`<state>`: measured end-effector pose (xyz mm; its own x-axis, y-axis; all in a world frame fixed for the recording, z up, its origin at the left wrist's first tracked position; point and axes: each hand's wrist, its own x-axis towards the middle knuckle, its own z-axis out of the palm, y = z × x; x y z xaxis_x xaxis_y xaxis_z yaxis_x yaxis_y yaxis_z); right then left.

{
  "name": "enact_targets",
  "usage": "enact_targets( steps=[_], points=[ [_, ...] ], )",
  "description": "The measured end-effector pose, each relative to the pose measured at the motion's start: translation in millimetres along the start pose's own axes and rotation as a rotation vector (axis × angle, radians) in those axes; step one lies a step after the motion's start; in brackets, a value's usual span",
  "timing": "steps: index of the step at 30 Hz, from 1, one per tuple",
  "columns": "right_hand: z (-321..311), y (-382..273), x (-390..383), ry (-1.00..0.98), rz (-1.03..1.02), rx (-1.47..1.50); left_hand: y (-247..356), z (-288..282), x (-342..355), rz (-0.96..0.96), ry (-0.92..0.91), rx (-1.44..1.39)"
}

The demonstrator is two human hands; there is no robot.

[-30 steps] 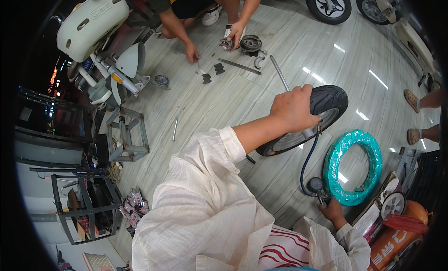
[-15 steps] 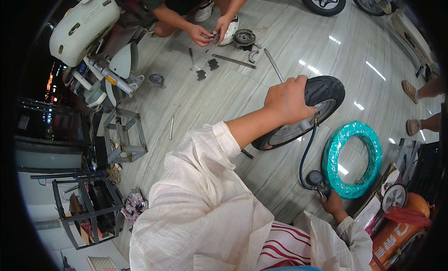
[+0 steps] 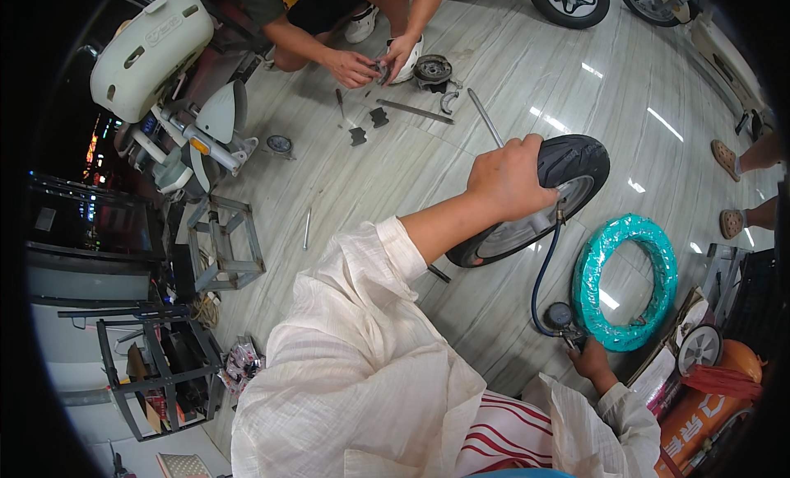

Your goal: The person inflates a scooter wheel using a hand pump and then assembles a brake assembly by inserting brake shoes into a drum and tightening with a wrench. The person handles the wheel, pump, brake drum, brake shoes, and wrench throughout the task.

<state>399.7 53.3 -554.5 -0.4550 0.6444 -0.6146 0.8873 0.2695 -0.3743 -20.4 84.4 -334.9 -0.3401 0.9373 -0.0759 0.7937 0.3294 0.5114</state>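
My left hand [image 3: 508, 180] is closed over a small scooter wheel [image 3: 586, 158] with a black tyre, which leans at a tilt above the floor. Its thumb reaches in over the rim, close to the valve. From there a dark blue air hose [image 3: 539, 272] curves down to a tyre inflator with a round gauge [image 3: 559, 315]. My right hand [image 3: 591, 359] is wrapped round the inflator's handle, partly hiding it. Right beside that hand lies a ring-shaped tyre wrapped in teal plastic [image 3: 586, 284]. A metal rod [image 3: 485, 116] sticks out beyond my left hand.
Across from me another person's hands [image 3: 370, 69] work on a small part. Near them lie a wheel hub [image 3: 433, 69], a flat bar [image 3: 415, 111] and black pads [image 3: 358, 136]. A metal stand [image 3: 226, 239] is at the left, an orange tank [image 3: 699, 416] at the lower right.
My hands keep their places on the wheel and the inflator. The whole view has shifted slightly. The other person's fingers have moved a little on the small part.
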Motion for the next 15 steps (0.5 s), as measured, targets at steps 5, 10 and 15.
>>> enact_targets(
  steps=[5,10,15],
  points=[
    [4.4,6.2,0.1,0.006,-0.003,0.003,0.2,0.9,-0.8,0.006,0.004,-0.002],
    [4.7,4.6,-0.8,0.016,-0.016,0.012,4.0,-3.0,-2.3,-0.017,-0.028,-0.004],
    [6.3,8.7,-0.1,0.016,-0.055,0.007,2.9,-1.5,-3.8,0.004,0.004,0.005]
  ],
)
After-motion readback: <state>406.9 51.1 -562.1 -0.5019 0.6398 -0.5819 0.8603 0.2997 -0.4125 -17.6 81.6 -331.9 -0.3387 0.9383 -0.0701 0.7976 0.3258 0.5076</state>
